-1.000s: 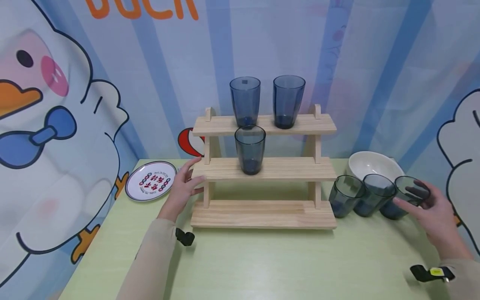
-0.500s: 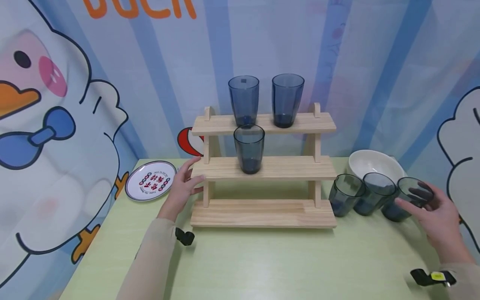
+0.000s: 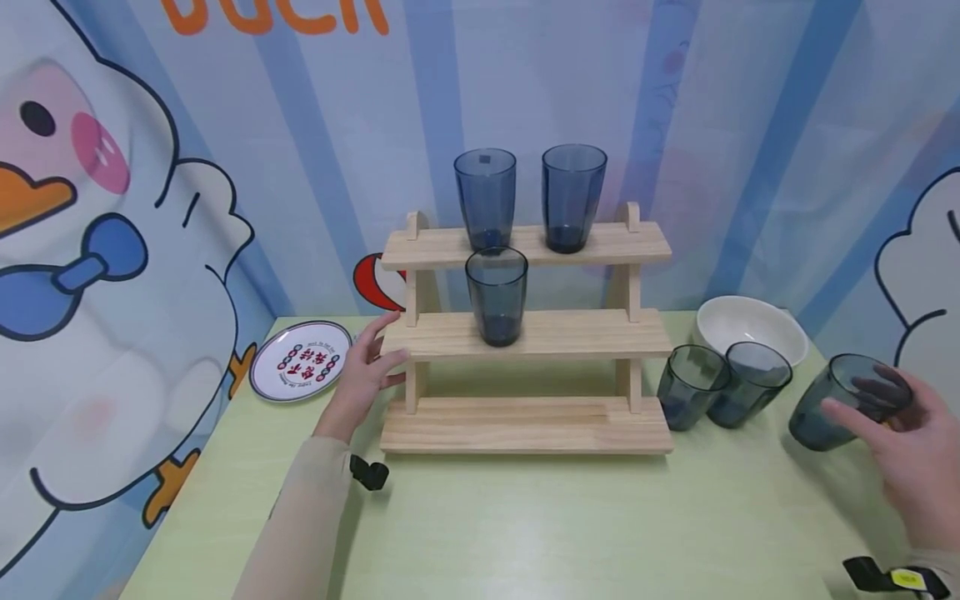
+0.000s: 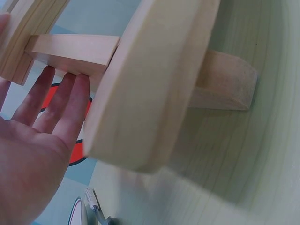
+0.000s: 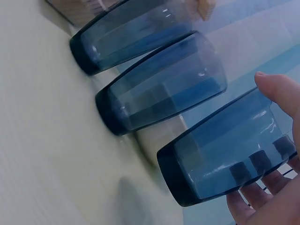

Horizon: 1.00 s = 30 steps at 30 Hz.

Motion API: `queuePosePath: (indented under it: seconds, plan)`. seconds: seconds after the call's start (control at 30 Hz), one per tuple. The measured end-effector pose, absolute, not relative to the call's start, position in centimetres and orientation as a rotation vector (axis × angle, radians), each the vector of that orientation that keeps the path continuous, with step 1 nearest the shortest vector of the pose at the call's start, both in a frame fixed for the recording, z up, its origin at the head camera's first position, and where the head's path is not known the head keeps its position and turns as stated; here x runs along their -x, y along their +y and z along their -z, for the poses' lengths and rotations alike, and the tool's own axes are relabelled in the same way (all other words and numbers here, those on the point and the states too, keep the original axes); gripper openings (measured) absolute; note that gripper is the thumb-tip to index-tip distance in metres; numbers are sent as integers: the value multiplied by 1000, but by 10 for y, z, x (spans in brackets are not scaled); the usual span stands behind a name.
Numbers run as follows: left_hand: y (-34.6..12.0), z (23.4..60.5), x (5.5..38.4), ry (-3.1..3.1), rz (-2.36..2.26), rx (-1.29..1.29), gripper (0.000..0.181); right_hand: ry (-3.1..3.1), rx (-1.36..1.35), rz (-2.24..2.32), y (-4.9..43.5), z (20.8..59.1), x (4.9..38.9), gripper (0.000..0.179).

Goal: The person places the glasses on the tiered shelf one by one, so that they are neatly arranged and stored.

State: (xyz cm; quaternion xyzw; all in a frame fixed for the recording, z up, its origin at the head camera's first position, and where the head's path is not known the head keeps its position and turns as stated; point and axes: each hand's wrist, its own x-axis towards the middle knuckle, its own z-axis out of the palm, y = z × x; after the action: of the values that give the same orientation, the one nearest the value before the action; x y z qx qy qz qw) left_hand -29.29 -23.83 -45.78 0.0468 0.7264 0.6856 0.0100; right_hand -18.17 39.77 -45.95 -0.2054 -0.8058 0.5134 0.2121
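My left hand point(image 3: 360, 375) holds the left end of the three-tier wooden rack point(image 3: 525, 425) by its middle shelf, thumb at the front. In the left wrist view several fingertips touch the rack's upright point(image 4: 77, 49). On the far right my right hand point(image 3: 911, 454) grips a blue-grey tumbler point(image 3: 832, 408) near its rim. The tumbler is tilted, its base close over the table; the right wrist view shows fingers behind its glass wall. Two matching glasses point(image 3: 690, 392) point(image 3: 746, 387) stand side by side between that hand and the rack.
Two tumblers point(image 3: 485, 196) point(image 3: 573, 196) stand on the top shelf and another tumbler point(image 3: 497, 300) on the middle one. Behind the right-hand glasses sits a white bowl point(image 3: 731, 321). A printed plate point(image 3: 300, 362) lies left of the rack. A duck-patterned curtain point(image 3: 337, 167) hangs behind the table.
My right hand has moved the gripped tumbler to the right, away from the other two glasses, and tilted it. The left hand has stayed at the rack.
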Motion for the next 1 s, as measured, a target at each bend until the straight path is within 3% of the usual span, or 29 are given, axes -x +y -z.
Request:
queuePosePath:
  seconds: [0.33, 1.0]
  plan:
    - [-238, 457, 293, 2269, -2132, -153, 67, -2034, 355, -1374, 394, 428, 175, 66]
    - [-238, 458, 293, 2280, -2129, -158, 66, -2104, 25, -1439, 331, 366, 178, 73]
